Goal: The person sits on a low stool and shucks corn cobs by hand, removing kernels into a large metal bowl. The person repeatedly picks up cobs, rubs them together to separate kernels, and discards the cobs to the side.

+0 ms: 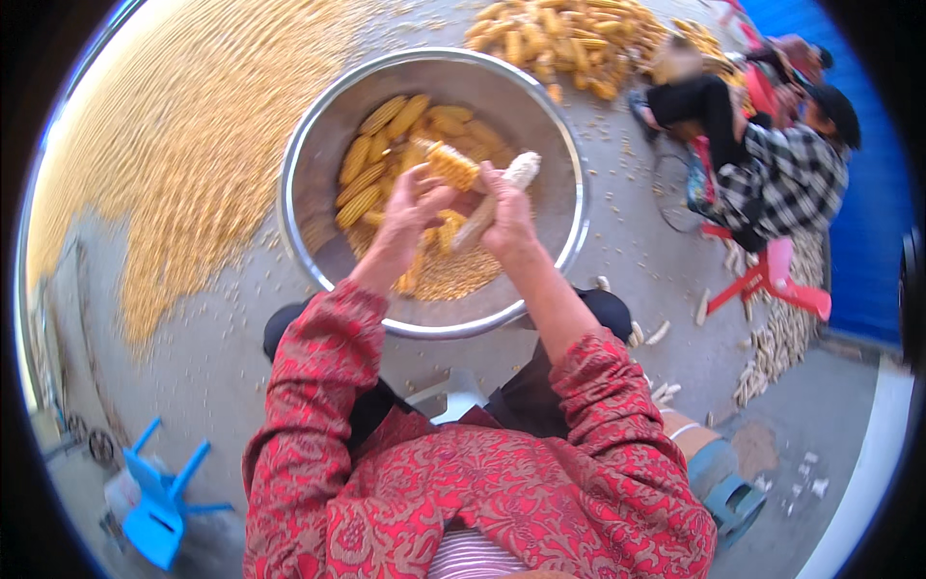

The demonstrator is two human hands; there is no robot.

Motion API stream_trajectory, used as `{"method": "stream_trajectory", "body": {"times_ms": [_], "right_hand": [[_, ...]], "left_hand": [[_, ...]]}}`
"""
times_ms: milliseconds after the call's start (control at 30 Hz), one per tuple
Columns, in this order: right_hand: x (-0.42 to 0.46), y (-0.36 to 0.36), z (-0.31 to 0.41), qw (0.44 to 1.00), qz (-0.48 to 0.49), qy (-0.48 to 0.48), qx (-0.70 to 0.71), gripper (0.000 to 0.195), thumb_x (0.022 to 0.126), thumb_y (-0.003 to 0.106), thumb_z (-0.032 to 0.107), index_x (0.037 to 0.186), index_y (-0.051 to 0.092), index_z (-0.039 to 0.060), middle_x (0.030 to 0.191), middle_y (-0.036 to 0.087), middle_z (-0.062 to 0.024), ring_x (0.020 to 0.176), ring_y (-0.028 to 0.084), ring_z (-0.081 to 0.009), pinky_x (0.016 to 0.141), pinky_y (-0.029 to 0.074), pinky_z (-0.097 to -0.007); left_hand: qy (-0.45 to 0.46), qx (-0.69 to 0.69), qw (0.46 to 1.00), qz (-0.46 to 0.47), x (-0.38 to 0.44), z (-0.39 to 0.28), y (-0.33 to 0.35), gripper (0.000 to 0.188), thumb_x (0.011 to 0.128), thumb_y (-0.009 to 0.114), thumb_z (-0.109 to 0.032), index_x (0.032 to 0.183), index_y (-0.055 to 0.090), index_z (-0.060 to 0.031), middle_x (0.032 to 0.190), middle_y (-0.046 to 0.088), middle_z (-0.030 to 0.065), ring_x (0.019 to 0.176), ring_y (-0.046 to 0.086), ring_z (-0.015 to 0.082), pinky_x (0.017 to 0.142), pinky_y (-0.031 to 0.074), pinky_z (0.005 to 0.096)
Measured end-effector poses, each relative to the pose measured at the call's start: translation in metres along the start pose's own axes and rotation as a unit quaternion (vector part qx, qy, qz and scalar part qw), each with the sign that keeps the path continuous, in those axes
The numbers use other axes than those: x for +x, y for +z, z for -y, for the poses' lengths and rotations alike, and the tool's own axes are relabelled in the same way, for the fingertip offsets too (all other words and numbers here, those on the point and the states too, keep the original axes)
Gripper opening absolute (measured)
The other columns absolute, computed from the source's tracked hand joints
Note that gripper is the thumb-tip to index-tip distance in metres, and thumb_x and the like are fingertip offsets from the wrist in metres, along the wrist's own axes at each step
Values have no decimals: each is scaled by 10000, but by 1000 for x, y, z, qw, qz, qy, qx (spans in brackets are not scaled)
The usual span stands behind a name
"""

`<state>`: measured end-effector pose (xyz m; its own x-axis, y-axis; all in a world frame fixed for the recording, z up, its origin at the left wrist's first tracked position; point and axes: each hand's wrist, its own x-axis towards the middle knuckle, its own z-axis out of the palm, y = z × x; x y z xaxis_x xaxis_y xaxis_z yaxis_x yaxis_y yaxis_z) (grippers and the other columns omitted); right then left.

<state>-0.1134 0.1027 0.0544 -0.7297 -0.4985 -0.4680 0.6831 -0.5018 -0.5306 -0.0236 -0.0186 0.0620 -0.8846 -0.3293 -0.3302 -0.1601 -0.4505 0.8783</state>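
Note:
A wide metal basin (579,217) stands before me, with whole yellow corn ears (362,206) and loose kernels (456,275) inside. Above it, my right hand (508,213) grips a bare pale corn cob (522,170) lying slantwise. A partly shelled corn ear (453,166) has one end at the fingertips of that same hand. My left hand (412,206) is just below the ear, thumb and fingers apart; whether it touches the ear is unclear. Some ears in the basin are hidden behind my hands.
Corn kernels (210,130) spread over the floor at left, and corn ears (579,36) are heaped beyond the basin. On the right sits a person (788,166) by a red stool (767,282) and bare cobs (774,347). A blue plastic stool (155,514) lies tipped at lower left.

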Motion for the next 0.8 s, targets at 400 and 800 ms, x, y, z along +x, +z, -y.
{"method": "stream_trajectory", "body": {"times_ms": [400,800], "right_hand": [[-24,11,21,878,64,-281,-382,143,800,707,53,937,675,26,1095,654,-100,978,628,-174,836,511,-316],[-33,12,2,571,141,-451,-671,188,661,743,205,718,616,79,720,611,-96,717,614,-297,691,475,-390]], "left_hand": [[-66,-118,988,71,-6,-13,0,261,915,601,-217,1114,498,-82,888,587,22,768,606,132,626,519,277],[-27,158,979,129,-10,17,-6,144,717,664,-21,861,667,-22,713,626,-5,621,538,66,540,424,251]]}}
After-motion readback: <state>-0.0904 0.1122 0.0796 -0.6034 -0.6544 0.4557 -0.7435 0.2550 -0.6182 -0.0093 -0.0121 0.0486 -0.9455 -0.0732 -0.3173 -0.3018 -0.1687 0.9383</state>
